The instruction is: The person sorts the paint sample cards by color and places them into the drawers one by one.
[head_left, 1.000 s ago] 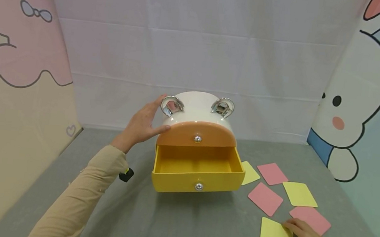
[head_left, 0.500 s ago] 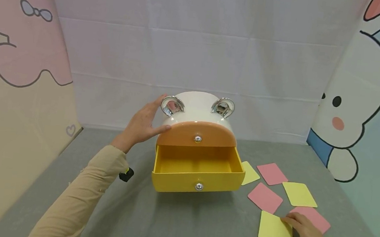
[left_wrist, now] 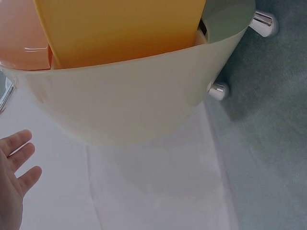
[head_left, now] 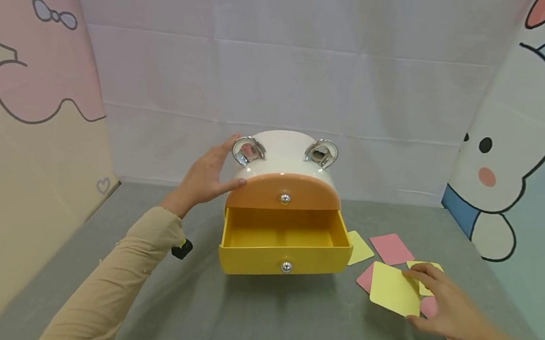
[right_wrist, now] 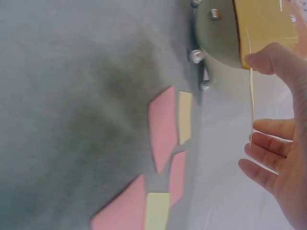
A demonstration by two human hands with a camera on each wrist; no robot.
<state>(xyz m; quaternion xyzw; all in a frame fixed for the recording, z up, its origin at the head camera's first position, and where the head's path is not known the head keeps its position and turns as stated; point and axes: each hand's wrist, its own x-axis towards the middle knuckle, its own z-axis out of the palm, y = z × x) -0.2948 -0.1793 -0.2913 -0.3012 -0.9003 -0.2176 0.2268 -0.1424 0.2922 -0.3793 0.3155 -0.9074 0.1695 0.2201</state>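
A small white drawer box (head_left: 281,154) with shiny silver ears stands mid-table. Its orange upper drawer (head_left: 270,192) is closed, while the yellow lower drawer (head_left: 253,261) is pulled out and looks empty. At the box's left side, my left hand (head_left: 204,176) has its thumb by the orange front and its fingers near the ear; its fingers look spread in the left wrist view. My right hand (head_left: 457,308) pinches a yellow square card (head_left: 394,290) by its right side, thumb below and fingers above. That card appears edge-on in the right wrist view, raised above the table.
Right of the box lie more cards: a yellow one (head_left: 360,249) beside the drawer, a pink one (head_left: 391,249) behind, and others partly covered by my right hand and its card. Short silver feet (left_wrist: 219,91) support the box. Printed cloth walls surround the grey table (head_left: 256,329).
My right hand has lifted the yellow card and carried it up and slightly left, over the other cards. My left hand stays at the box, and the drawer remains pulled out.
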